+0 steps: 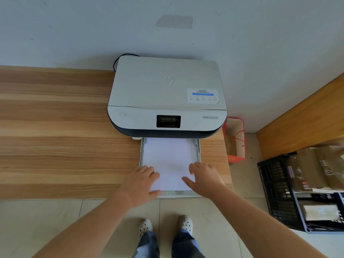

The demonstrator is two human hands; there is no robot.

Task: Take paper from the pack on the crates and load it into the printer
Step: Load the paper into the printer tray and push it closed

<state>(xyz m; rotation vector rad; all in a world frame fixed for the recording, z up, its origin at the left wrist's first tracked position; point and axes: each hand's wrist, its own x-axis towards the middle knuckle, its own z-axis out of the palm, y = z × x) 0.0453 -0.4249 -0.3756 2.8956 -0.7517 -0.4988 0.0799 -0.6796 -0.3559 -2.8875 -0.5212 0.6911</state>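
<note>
Resting flat on a stack of white paper, the left hand and right hand are seen with fingers spread and palms down, gripping nothing. The paper is laid in the pulled-out tray at the front of a white printer, its far edge tucked under the machine's dark lower body. The left hand is placed on the sheet's near left corner, the right on its near right side. The printer is set on a wooden desk against a pale wall, its small screen dark. Black plastic crates are seen on the tiled floor to the right, well apart from the printer, with blurred packages on top. A red paper bag is stood just beside the desk.
</note>
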